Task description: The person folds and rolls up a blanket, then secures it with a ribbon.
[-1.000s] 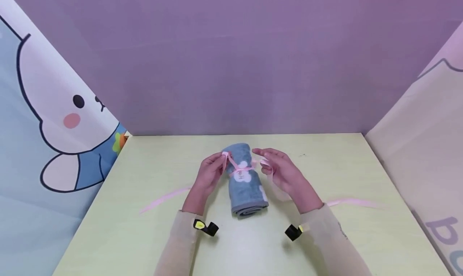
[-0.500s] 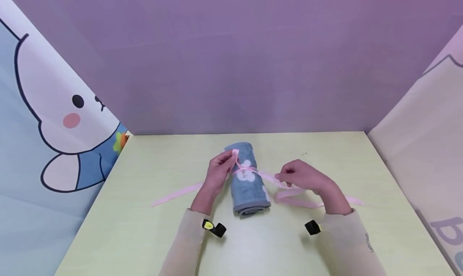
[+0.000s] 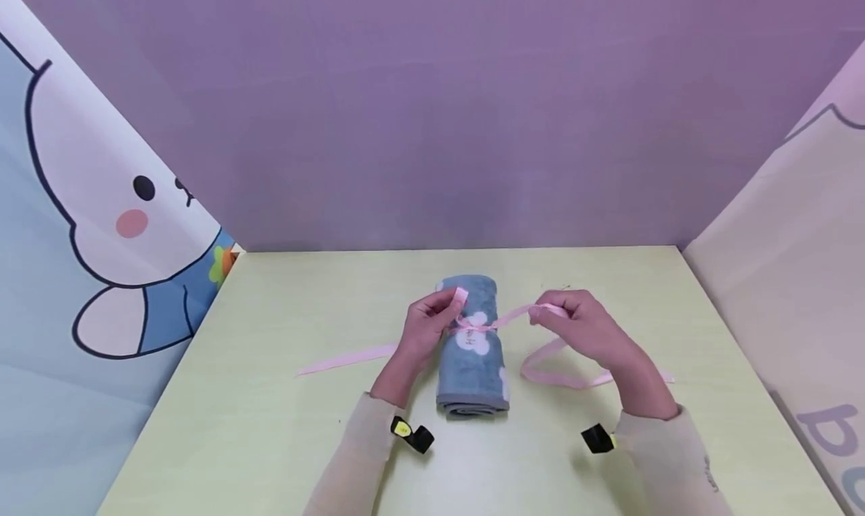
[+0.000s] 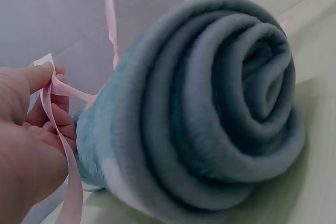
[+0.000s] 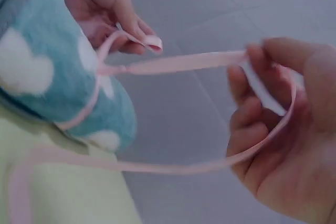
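A rolled blue-grey towel [image 3: 469,369] with white patches lies lengthwise on the table, its spiral end facing the person. Pink ribbon [image 3: 510,317] goes round its middle, crossing on top. At the towel's left side my left hand [image 3: 427,324] pinches a folded piece of ribbon between thumb and fingers, the fold standing above the thumb. To the right of the towel, my right hand [image 3: 584,328] pinches the other length, which runs taut from the crossing. From that hand the ribbon loops down to the table. The right wrist view shows the taut ribbon [image 5: 184,62] between both hands.
The pale table [image 3: 270,441] has one ribbon tail [image 3: 348,358] lying at the left and another stretch under the right forearm. A purple wall [image 3: 432,110] stands behind. Printed cloth panels close both sides, the left one with a cartoon rabbit [image 3: 128,193].
The right hand first moved away to the right, then took hold of the ribbon and lifted it taut. The left hand kept its pinch, shifting right, and the towel now lies straighter and further right.
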Available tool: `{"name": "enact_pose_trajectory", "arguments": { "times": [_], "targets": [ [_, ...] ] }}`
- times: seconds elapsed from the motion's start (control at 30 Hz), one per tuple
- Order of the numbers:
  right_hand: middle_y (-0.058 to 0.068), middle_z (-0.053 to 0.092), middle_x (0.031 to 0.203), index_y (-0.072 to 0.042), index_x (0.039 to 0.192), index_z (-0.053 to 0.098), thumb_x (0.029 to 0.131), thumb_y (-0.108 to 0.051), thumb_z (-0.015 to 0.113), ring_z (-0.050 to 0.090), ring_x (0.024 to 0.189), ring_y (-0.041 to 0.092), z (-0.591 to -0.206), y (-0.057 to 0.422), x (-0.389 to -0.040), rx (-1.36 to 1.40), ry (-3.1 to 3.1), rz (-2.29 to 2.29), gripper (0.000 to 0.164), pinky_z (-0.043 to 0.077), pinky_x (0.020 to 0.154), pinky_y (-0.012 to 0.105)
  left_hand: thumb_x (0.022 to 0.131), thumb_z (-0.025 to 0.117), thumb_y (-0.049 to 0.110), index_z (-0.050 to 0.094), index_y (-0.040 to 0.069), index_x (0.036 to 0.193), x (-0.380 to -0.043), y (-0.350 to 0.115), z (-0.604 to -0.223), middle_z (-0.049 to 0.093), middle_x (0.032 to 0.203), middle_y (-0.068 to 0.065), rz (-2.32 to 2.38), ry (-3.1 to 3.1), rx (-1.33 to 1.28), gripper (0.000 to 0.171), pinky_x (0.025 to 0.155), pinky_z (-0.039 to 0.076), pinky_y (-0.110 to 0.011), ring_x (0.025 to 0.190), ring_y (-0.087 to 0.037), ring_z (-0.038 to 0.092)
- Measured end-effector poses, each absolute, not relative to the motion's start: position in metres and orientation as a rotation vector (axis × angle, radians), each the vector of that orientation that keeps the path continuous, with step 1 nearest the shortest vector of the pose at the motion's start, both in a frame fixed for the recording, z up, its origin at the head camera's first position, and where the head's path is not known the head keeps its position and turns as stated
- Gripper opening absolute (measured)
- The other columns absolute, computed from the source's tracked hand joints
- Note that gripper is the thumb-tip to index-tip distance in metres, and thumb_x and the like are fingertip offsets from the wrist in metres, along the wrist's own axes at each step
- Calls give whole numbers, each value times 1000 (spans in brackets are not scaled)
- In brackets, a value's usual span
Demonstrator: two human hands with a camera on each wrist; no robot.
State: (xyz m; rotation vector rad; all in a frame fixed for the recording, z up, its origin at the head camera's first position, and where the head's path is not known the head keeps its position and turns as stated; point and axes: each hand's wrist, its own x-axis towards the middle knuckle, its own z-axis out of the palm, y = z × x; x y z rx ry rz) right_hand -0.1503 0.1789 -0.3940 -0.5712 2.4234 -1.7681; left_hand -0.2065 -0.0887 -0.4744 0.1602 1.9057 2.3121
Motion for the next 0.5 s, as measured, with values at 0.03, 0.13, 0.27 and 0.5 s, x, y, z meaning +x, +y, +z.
{"name": "enact_pose_trajectory", "arguments": {
  "times": [0.03,0.13,0.27,0.5],
  "targets": [
    [6,60,78,-6,91,72,97,-13,60,50,70,18,-393,177,-151,-553,2415,-1839,15,42,61,27,87,74,15,73,11,113,-207,-86,-473,71,95,-4,2340,1892,154,26,56,47,-20,77,-11,62],
    [7,67,92,1,100,71,99,-11,56,53,73,20,-396,166,-154,-524,2297,-2083,19,46,62,27,86,74,7,75,13,100,-205,-86,-472,71,89,-2,2428,1850,155,15,50,42,-18,73,-9,63],
    [8,70,103,1,97,71,101,-14,54,46,58,20,-402,155,-155,-429,2136,-2357,22,42,54,24,83,75,0,68,14,84,-205,-85,-468,68,77,1,2507,1799,192,16,44,33,-19,56,-7,52],
    [7,69,113,-6,99,71,102,-7,49,33,53,20,-395,152,-151,-597,1736,-2640,23,34,50,25,83,77,5,67,6,107,-205,-90,-460,70,79,4,2403,1819,61,26,52,44,-19,65,-7,58]
  ]
}}
